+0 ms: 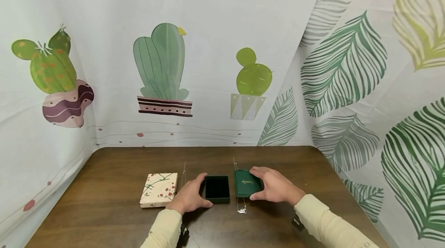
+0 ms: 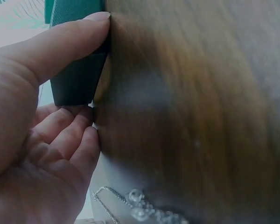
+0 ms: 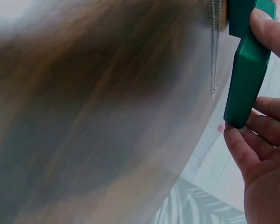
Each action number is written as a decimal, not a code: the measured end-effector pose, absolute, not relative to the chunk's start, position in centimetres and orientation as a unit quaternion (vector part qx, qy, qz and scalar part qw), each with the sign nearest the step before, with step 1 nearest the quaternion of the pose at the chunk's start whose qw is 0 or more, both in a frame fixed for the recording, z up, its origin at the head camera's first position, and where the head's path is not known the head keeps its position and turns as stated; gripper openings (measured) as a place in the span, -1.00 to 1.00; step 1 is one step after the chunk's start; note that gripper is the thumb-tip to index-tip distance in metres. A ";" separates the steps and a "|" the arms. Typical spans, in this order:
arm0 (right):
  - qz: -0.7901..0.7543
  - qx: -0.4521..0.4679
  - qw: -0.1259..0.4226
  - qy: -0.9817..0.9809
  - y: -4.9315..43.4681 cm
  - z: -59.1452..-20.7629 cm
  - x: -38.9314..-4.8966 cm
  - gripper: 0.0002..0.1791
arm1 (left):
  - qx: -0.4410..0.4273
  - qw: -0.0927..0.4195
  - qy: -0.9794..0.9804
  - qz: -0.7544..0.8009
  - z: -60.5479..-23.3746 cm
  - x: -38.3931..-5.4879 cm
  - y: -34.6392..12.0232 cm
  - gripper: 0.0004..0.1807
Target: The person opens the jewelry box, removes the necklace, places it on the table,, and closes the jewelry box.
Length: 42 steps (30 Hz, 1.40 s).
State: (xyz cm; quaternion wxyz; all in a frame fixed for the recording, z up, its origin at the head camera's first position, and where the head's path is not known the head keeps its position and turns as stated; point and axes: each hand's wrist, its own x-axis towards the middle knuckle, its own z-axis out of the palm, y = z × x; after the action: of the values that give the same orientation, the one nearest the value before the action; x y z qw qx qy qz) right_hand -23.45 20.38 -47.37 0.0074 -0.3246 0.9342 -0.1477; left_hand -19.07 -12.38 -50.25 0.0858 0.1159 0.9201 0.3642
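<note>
At the table's middle stands an open jewelry box base (image 1: pixel 218 201), dark inside. My left hand (image 1: pixel 189 196) holds its left side, thumb at the near corner and fingers at the far one; the left wrist view shows the thumb along the dark green wall (image 2: pixel 77 81). My right hand (image 1: pixel 276 185) grips the green box lid (image 1: pixel 244 183) by its right side, gold lettering facing up. In the right wrist view the lid (image 3: pixel 252 70) sits between thumb and fingertips. A silver necklace (image 1: pixel 242 210) extends past the lid's near and far edges, its middle hidden beneath.
Left of my left hand lies a cream box (image 1: pixel 158 191) with red flowers and green stems. Between them runs another thin chain necklace (image 1: pixel 184 171), partly hidden by the hand. The brown wooden table (image 1: pixel 114 170) ends at a printed cloth backdrop (image 1: pixel 208 85).
</note>
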 end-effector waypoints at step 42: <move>-0.110 -0.395 0.006 0.912 11.1 -47.7 -23.3 -0.17 | 0.123 0.070 0.915 0.377 -50.5 -19.1 -12.1 0.20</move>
State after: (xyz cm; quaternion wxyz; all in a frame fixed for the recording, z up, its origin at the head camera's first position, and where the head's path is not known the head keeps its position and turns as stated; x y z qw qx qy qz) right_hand -23.31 11.10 -47.68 0.0063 -0.3950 0.9120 -0.1102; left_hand -19.08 -12.07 -50.51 0.0703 0.1228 0.9153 0.3770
